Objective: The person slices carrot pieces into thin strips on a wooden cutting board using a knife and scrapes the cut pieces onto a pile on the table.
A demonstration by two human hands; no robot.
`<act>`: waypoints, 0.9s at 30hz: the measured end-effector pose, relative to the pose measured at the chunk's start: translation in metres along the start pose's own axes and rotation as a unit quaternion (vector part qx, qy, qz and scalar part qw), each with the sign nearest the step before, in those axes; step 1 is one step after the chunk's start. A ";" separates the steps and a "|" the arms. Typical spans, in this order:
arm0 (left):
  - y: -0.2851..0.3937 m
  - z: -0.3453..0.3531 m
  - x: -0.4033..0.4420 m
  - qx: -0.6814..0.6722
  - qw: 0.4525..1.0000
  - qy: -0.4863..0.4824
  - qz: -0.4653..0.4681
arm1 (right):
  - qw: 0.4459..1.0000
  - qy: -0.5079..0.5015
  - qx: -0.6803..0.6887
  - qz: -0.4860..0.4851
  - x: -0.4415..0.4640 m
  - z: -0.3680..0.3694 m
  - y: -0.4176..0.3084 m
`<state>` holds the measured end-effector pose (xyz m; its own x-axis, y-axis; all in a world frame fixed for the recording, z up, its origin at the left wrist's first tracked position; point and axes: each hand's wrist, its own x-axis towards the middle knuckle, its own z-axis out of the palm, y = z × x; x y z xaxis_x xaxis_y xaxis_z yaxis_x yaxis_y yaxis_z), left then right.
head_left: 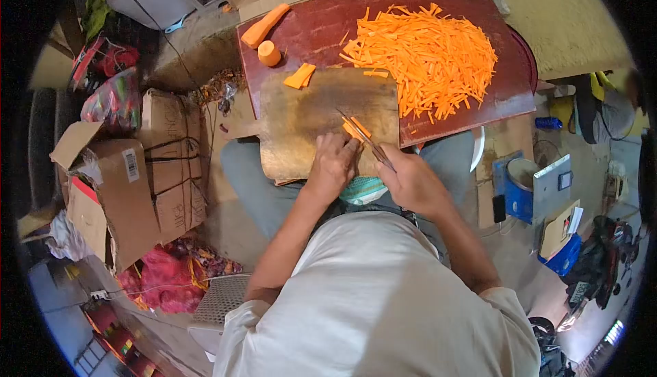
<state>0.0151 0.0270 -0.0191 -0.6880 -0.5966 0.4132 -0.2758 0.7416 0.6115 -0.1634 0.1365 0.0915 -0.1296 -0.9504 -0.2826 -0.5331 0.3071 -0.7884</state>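
Note:
My right hand [414, 178] is wrapped round the handle of a knife [367, 140], whose blade slants up and left over the wooden cutting board [294, 137]. Under and beside the blade lie orange carrot slices [357, 126] near the board's front right. With curled fingers, my left hand [335, 163] presses the carrot slices down, just left of the blade; its fingertips are partly hidden. Two flat carrot pieces [300, 76] rest at the board's back left edge. A big heap of carrot strips [424, 58] covers the right of the red table [321, 28].
A whole peeled carrot [265, 26] and a carrot stub [269, 53] lie at the table's back left. Cardboard boxes [130, 192] and a red mesh sack [164, 278] stand on the floor to my left. A blue bucket [520, 185] is at the right.

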 end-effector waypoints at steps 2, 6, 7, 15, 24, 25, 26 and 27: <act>0.000 0.000 0.002 -0.005 1.000 0.006 0.006 | 0.999 0.023 -0.011 -0.027 0.004 0.010 0.006; -0.002 0.001 0.001 -0.009 1.000 0.008 0.014 | 0.998 0.025 -0.010 -0.055 0.018 0.013 0.010; -0.002 0.002 0.002 -0.005 1.000 0.007 0.015 | 0.998 0.029 -0.002 -0.055 0.017 0.011 0.009; -0.004 -0.006 -0.007 -0.026 0.999 -0.030 0.013 | 0.998 0.013 -0.053 -0.009 0.013 0.016 -0.002; -0.003 -0.003 -0.004 -0.007 1.000 -0.005 0.016 | 0.998 0.004 -0.062 0.004 0.008 0.019 -0.001; -0.005 -0.001 -0.007 -0.007 1.000 -0.008 0.016 | 0.999 0.010 -0.047 -0.004 0.008 0.019 0.000; -0.008 -0.002 -0.007 -0.004 1.000 -0.011 0.018 | 0.999 0.019 -0.031 -0.014 0.009 0.018 0.001; -0.009 -0.004 -0.006 -0.009 1.000 -0.013 0.019 | 0.999 0.026 -0.014 -0.024 0.011 0.018 0.001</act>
<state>0.0244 0.0226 -0.0244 -0.7145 -0.5601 0.4193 -0.2377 0.7580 0.6074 -0.1503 0.1278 0.0777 -0.1456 -0.9656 -0.2154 -0.5627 0.2599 -0.7847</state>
